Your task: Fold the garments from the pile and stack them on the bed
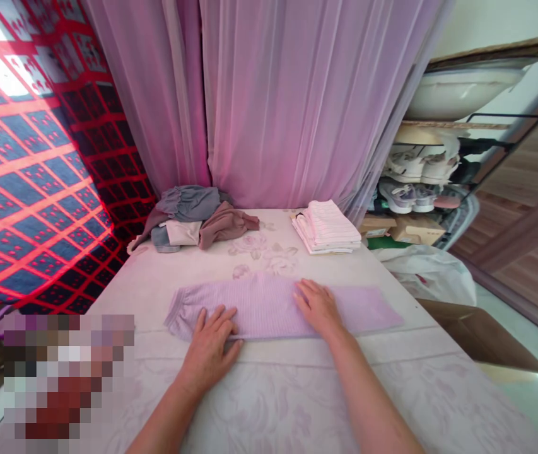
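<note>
A pair of lilac striped trousers (pixel 263 309) lies flat and lengthwise across the table (pixel 292 403), its gathered elastic waistband at the left and the leg end at the right. My left hand (pixel 212 343) rests on the front edge near the waistband, fingers spread. Farther right, my right hand (pixel 318 306) lies flat on the cloth around the leg part, its fingers stretched out. Neither hand grips the fabric. Behind, to the right, sits a neat stack of folded pink-and-white striped clothes (pixel 330 227).
Loose grey, brown and pale clothes (pixel 193 214) are heaped at the back left. A purple curtain (pixel 269 101) hangs behind the table. On the right stand a shoe rack (pixel 410 180), a white basin (pixel 462 91) and a cardboard box (pixel 481 334). The lower left is pixelated.
</note>
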Demonstrator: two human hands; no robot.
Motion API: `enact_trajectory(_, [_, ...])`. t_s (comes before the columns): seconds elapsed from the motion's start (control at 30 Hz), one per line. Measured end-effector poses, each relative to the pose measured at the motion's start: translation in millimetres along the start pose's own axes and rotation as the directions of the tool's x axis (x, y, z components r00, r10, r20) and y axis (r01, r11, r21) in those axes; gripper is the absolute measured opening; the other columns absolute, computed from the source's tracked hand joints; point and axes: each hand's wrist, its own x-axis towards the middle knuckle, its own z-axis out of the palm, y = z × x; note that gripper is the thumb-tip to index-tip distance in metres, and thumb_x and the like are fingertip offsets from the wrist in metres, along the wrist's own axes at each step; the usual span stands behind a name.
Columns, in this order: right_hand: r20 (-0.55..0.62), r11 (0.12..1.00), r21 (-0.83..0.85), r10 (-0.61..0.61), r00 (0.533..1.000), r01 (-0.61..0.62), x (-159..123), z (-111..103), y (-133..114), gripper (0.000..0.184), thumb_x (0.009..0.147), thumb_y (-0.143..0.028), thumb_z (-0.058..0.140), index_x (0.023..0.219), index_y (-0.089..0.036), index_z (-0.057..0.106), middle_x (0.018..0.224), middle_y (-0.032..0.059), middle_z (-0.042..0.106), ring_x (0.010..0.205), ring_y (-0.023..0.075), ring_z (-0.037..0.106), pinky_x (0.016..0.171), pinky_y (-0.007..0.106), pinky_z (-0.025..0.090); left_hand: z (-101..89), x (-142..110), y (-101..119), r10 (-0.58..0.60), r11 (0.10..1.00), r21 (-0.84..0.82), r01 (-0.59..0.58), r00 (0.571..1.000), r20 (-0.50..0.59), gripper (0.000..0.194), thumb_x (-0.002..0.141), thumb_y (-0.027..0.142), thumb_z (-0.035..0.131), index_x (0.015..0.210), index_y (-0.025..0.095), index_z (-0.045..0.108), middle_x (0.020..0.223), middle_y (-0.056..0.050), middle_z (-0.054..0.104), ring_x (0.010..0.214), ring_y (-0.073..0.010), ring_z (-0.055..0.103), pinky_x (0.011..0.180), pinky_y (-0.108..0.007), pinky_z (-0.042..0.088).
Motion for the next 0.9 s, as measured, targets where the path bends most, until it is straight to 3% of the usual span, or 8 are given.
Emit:
enact_trajectory(0.13, [0.052, 0.977, 0.065, -0.207, 0.977, 0.204, 26.7, -8.6, -43.3, 0.037, 0.092, -0.028, 0.041, 0.123, -0.024, 0.06, 0.13, 0.0071, 0.059, 0.119, 0.0193, 0.053, 0.104, 0.038, 0.034, -0.6, -0.5, 1.1, -0.016, 0.999, -0.038, 0.016, 1.0, 0.0, 0.011, 0.084, 0.029, 0.053, 0.093, 0.023, 0.055, 0.135, -0.006, 0.056, 0.133, -0.0279, 0.04, 0.111, -0.06, 0.02])
enact_trajectory(0.27, [0.108, 0.884, 0.106, -0.465, 0.879, 0.455, 59.2, -4.1, -105.4, 0.033, 0.091, -0.027, 0.044, 0.117, -0.027, 0.064, 0.123, 0.0028, 0.064, 0.115, 0.017, 0.055, 0.1, 0.032, 0.036, -2.2, -2.6, 3.0, -0.014, 0.998, -0.063, 0.013, 1.0, -0.02, 0.024, 0.084, 0.03, 0.055, 0.106, 0.022, 0.056, 0.132, -0.007, 0.058, 0.131, -0.0272, 0.044, 0.112, -0.057, 0.021])
enact_trajectory(0.4, [0.217, 0.879, 0.052, -0.474, 0.853, 0.475, 83.7, 6.6, -146.4, 0.026, 0.09, -0.034, 0.048, 0.098, -0.025, 0.071, 0.106, 0.0041, 0.07, 0.099, 0.0182, 0.062, 0.085, 0.029, 0.042, -4.2, -4.4, 3.5, -0.027, 0.997, -0.071, 0.021, 0.996, -0.09, 0.039, 0.086, 0.037, 0.053, 0.122, 0.021, 0.055, 0.131, -0.009, 0.059, 0.129, -0.0267, 0.045, 0.112, -0.053, 0.024])
enact_trajectory(0.57, [0.346, 0.899, 0.054, -0.426, 0.836, 0.435, 94.9, 16.0, -156.4, 0.022, 0.081, -0.044, 0.06, 0.086, -0.025, 0.069, 0.09, 0.0011, 0.07, 0.083, 0.0167, 0.062, 0.069, 0.025, 0.04, -6.1, -3.9, 4.8, -0.073, 0.993, -0.102, 0.066, 0.995, -0.071, 0.042, 0.086, 0.043, 0.052, 0.122, 0.022, 0.058, 0.134, -0.006, 0.057, 0.132, -0.0282, 0.041, 0.113, -0.054, 0.021])
enact_trajectory(0.63, [0.283, 0.885, 0.057, -0.458, 0.843, 0.462, 93.3, 21.2, -154.8, 0.019, 0.083, -0.04, 0.059, 0.088, -0.024, 0.067, 0.093, 0.0014, 0.069, 0.083, 0.0154, 0.061, 0.069, 0.024, 0.039, -6.9, -3.5, 6.4, -0.088, 0.989, -0.122, 0.082, 0.995, -0.044, 0.042, 0.086, 0.044, 0.052, 0.122, 0.022, 0.059, 0.134, -0.006, 0.057, 0.133, -0.0286, 0.039, 0.114, -0.056, 0.019])
enact_trajectory(0.77, [0.081, 0.929, 0.004, -0.369, 0.926, 0.37, 86.2, 35.6, -149.5, 0.02, 0.091, -0.036, 0.05, 0.099, -0.022, 0.062, 0.104, 0.0056, 0.066, 0.09, 0.0162, 0.06, 0.074, 0.025, 0.039, -8.7, -2.5, 9.5, -0.116, 0.982, -0.152, 0.115, 0.993, 0.001, 0.043, 0.086, 0.044, 0.051, 0.123, 0.023, 0.058, 0.133, -0.006, 0.057, 0.131, -0.0281, 0.042, 0.113, -0.059, 0.018])
enact_trajectory(0.9, [0.121, 0.939, 0.071, -0.342, 0.932, 0.335, 85.8, 40.5, -148.1, 0.02, 0.088, -0.035, 0.054, 0.103, -0.022, 0.061, 0.101, 0.0038, 0.068, 0.092, 0.016, 0.06, 0.078, 0.025, 0.04, -9.5, -1.2, 10.9, -0.13, 0.978, -0.165, 0.129, 0.991, 0.004, 0.043, 0.086, 0.045, 0.051, 0.123, 0.023, 0.058, 0.132, -0.006, 0.058, 0.129, -0.028, 0.045, 0.113, -0.059, 0.018])
